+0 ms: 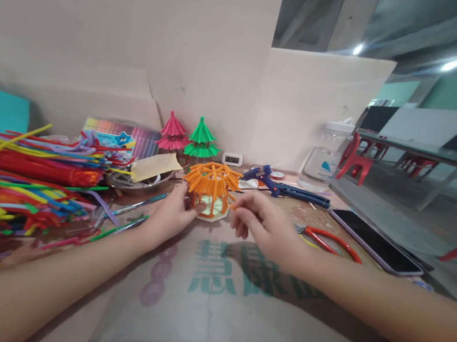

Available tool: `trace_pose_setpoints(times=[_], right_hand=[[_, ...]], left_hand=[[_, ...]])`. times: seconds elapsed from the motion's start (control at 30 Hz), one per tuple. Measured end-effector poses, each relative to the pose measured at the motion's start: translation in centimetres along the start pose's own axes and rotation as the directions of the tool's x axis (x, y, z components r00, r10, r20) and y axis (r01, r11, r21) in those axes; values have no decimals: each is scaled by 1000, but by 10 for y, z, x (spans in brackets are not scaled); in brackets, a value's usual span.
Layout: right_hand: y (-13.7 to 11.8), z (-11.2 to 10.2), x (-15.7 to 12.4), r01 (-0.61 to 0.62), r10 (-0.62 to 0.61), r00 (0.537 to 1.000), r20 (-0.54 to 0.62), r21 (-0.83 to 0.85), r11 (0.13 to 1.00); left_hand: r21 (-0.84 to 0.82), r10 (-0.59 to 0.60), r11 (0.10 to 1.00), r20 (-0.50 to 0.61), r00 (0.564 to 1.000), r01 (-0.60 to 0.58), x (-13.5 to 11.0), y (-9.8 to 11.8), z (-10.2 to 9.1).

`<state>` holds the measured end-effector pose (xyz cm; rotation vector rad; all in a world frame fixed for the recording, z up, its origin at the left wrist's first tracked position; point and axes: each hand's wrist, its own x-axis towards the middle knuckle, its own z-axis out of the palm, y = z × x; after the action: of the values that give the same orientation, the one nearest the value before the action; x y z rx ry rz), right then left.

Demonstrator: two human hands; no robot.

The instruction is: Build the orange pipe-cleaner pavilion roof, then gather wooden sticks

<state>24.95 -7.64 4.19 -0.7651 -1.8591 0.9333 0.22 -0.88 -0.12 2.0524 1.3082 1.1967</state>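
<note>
An orange pavilion model, apparently built from pipe cleaners, stands on a small pale base at the middle of the work surface. My left hand grips it from the left, thumb at the base and fingers partly hidden behind the posts. Just right of the model, my right hand is closed in a pinch. A short orange piece shows at its fingertips, close to the roof edge. Behind the model stand a pink tiered roof model and a green one.
Bundles of coloured pipe cleaners fill the left. A blue glue gun, a blue stapler-like tool, red-handled pliers, a phone and a clear bottle lie or stand to the right. Printed cardboard covers the table.
</note>
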Motion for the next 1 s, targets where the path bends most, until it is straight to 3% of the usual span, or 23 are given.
trace_pose_setpoints(times=[0.13,0.23,0.53,0.7,0.87,1.0], right_hand=[[5,6,18,-123,166,983,-85,373,920],[12,6,17,-192,241,969,-47,470,861],[10,5,7,-351,346,933,101,463,814],[16,5,10,-402,401,912,84,366,839],[15,5,9,-390,395,915,77,411,824],[13,4,6,-345,340,938,73,326,880]], left_hand=[[-18,23,1000,12,1000,-23,-1,0,-1],[-5,42,999,-1,999,-42,-1,-2,-2],[43,18,999,-11,1000,-17,-1,-2,-1],[47,23,999,-9,1000,-23,-1,-1,0],[49,22,999,23,999,-23,0,-1,-1],[57,28,998,22,999,-29,0,1,-2]])
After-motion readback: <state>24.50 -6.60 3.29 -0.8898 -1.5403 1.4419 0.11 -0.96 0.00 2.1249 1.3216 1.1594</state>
